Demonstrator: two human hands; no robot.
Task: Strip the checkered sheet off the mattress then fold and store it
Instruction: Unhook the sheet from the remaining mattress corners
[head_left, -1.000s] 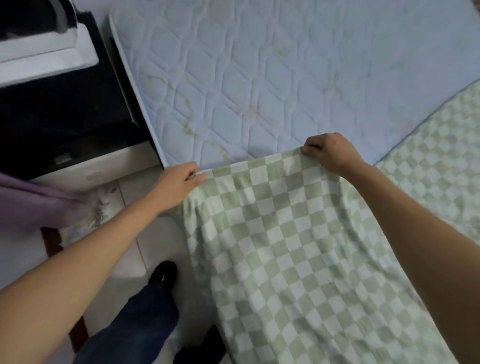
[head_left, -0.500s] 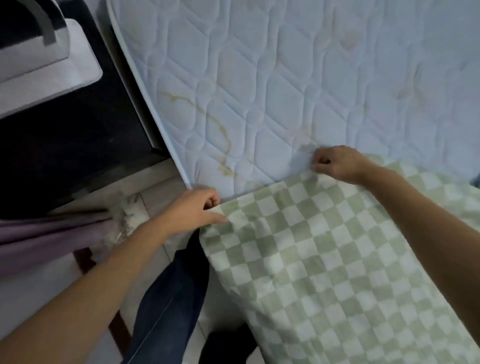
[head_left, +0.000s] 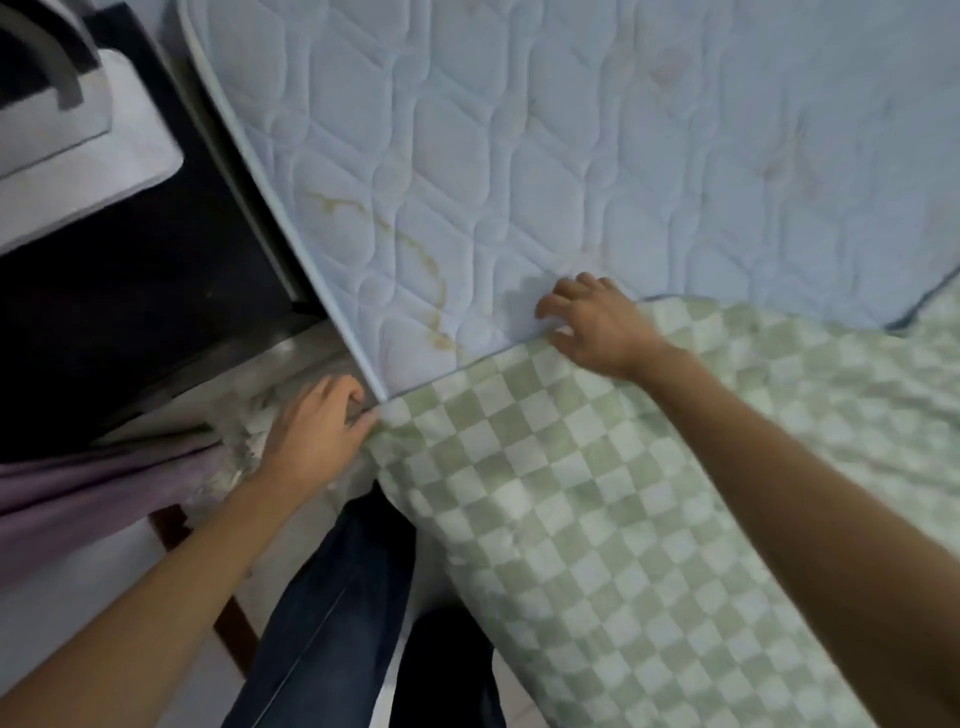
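Left hand (head_left: 317, 431) pinches green-white checkered sheet (head_left: 571, 493) at corner of pale-blue quilted mattress (head_left: 519, 156). Right hand (head_left: 592, 325): fingers spread, relaxed, resting on sheet's top edge.

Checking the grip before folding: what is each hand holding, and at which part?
Left hand grips the checkered sheet at its left corner, by the mattress corner. Right hand rests on its edge; a pinch cannot be told.
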